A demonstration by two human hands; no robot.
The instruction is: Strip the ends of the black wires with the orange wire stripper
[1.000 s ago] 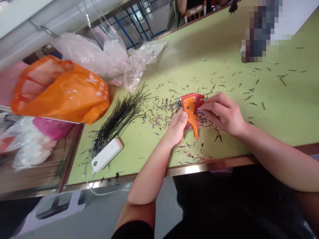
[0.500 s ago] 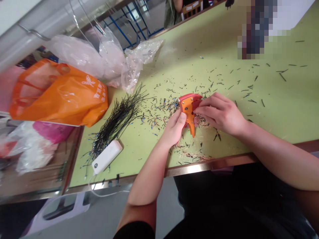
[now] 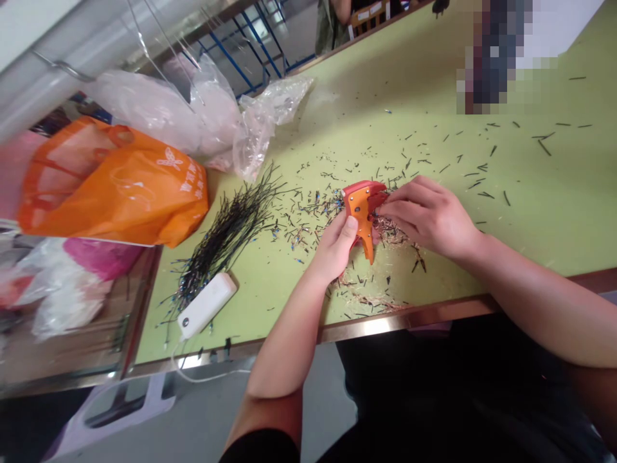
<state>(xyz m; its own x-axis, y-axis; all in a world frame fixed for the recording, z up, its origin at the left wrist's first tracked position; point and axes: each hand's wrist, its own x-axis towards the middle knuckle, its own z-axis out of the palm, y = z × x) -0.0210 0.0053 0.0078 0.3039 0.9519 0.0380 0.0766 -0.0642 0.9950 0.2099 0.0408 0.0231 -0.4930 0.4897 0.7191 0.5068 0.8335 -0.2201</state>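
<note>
A green-topped workbench (image 3: pixel 525 218) with a metal edge is stretching across the view, and a person's two bare forearms are reaching over it. Beyond the far end, a co-worker (image 3: pixel 332 26) is sitting on a wooden chair near a blue metal railing (image 3: pixel 245 51). An orange plastic bag (image 3: pixel 110 186) is lying at the bench's left end, with crumpled clear plastic bags (image 3: pixel 212 122) behind it and a pink bag (image 3: pixel 99 257) slumping below the bench edge. A loose bundle of black wires (image 3: pixel 224 235) is fanning out across the bench, just beside a white power bank (image 3: pixel 207 305) trailing a white cable (image 3: pixel 202 376). The orange-and-red wire stripper (image 3: pixel 359 209) is being held just above the bench, near the middle of the near edge. The left hand (image 3: pixel 335 247) is wrapping around its handle, thumb pressing on the orange body. The right hand (image 3: pixel 429 215) is keeping its fingers (image 3: pixel 400 206) close together and pinching at the stripper's red head; what they hold is too small to tell. Short wire offcuts (image 3: pixel 308 215) and pale insulation shreds (image 3: pixel 376 299) are littering the bench around both hands.
</note>
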